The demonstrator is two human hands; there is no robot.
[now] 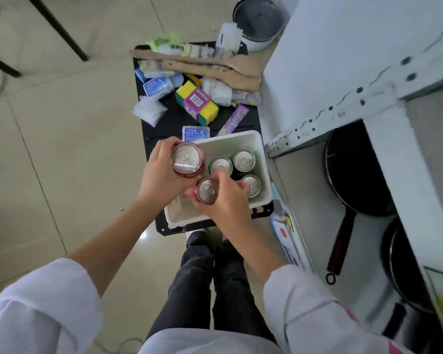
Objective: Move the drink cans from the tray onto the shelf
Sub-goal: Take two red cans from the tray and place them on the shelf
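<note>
A white tray (262,159) sits on a low black table (174,121) below me. My left hand (161,178) grips a red can (187,159), held up over the tray's left edge. My right hand (228,200) is closed around a second red can (207,190) near the tray's front. Three more cans stand upright in the tray: a green can (244,160) at the back, another can (221,165) beside it, and a can (252,185) partly hidden behind my right fingers. The grey metal shelf (315,123) stands just to the right of the tray.
The far half of the black table holds sponges (198,103), wooden spatulas (215,67), floss boxes and wrapped packets. A lidded pot (257,21) stands on the floor behind. Black pans (353,169) lie on a lower shelf board. My legs are below the tray.
</note>
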